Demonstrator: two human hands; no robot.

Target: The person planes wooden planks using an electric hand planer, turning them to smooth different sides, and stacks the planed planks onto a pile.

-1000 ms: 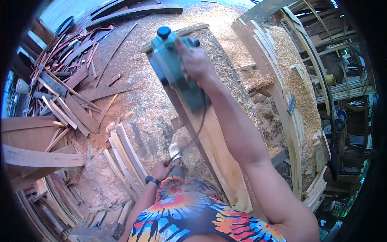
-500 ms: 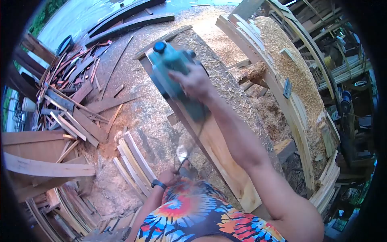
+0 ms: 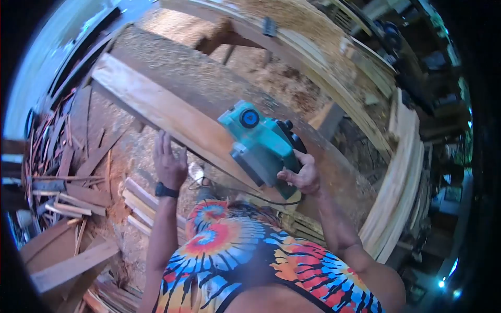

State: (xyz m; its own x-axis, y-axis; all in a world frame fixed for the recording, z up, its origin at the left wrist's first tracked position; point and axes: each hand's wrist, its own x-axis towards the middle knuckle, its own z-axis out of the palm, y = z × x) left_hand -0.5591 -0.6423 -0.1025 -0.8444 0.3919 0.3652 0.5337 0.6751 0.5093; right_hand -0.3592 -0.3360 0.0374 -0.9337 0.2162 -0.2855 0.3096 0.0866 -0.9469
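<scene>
A teal electric hand planer with a blue-centred knob sits over the near part of a long pale plank. My right hand is wrapped round the planer's rear handle. My left hand is open, fingers stretched forward, beside the plank's left edge; whether the fingertips touch the wood I cannot tell. A dark power cord curves below the planer, between it and my body. The plank lies on a wide workbench board strewn with shavings.
Curved planks are stacked at right, and a long beam runs behind the bench amid shavings. Scrap wood lies heaped at left. Several cut strips stand near my left forearm.
The planer has come back along the plank towards my body in my right hand. My left hand has moved from the cord near my waist to the plank's edge. The view has turned.
</scene>
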